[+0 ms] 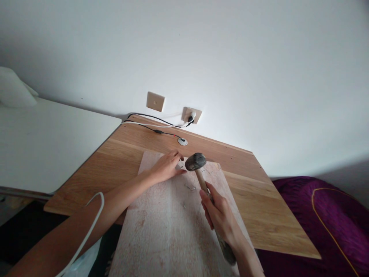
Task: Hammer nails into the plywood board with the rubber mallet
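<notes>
My right hand (220, 213) is wrapped around the wooden handle of a hammer (196, 161). The hammer's dark, blunt head is raised over the far part of a whitewashed wooden board (161, 227), just right of my left fingers. On the board rests my left hand (167, 167), its thumb and fingers curled toward each other around a small pale spot; what they hold is too small to name. Bent nails (189, 187) lie near the middle of the board, and a thin nail (184, 204) is closer to me. More thin metal pieces (206, 171) are behind the hammer handle.
Beneath the board is a wooden desk (276, 215) against a white wall. Black and white cables run along its back to a wall socket (192, 115) and a round grommet (182, 142). A white surface (57, 146) adjoins at left; purple fabric (325, 215) lies at right.
</notes>
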Available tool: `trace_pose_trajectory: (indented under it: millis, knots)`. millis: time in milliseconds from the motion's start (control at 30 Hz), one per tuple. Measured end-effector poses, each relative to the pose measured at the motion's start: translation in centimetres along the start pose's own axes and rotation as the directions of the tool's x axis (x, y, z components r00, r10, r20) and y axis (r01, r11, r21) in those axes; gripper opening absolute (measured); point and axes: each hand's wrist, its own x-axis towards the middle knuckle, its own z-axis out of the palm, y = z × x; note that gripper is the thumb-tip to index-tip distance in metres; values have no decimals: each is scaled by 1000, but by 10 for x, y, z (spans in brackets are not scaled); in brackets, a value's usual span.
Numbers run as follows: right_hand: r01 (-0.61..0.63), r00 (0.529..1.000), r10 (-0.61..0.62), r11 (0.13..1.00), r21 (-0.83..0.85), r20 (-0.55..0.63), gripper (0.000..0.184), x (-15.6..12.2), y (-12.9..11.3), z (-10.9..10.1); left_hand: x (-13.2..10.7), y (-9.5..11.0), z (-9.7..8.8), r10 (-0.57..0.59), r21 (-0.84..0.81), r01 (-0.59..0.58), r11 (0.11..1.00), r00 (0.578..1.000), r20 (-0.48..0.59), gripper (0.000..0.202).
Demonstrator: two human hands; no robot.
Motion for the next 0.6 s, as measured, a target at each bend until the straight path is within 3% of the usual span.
trace_pose_trajectory:
  millis: [133, 367, 600]
  knots:
    - [-20, 999, 20, 1000, 7, -35, 57, -15, 11, -10, 1, -1, 1, 33, 2, -33, 999, 999, 23, 12]
    - [-86, 996, 85, 995, -46, -11, 60, -30, 27, -13, 3, -1, 4, 80, 12, -80, 997, 997, 24, 10]
    - [-79, 997, 79, 997, -26, -4, 63, -29, 14, -11, -1, 1, 1, 62, -60, -58, 996, 997, 56, 8]
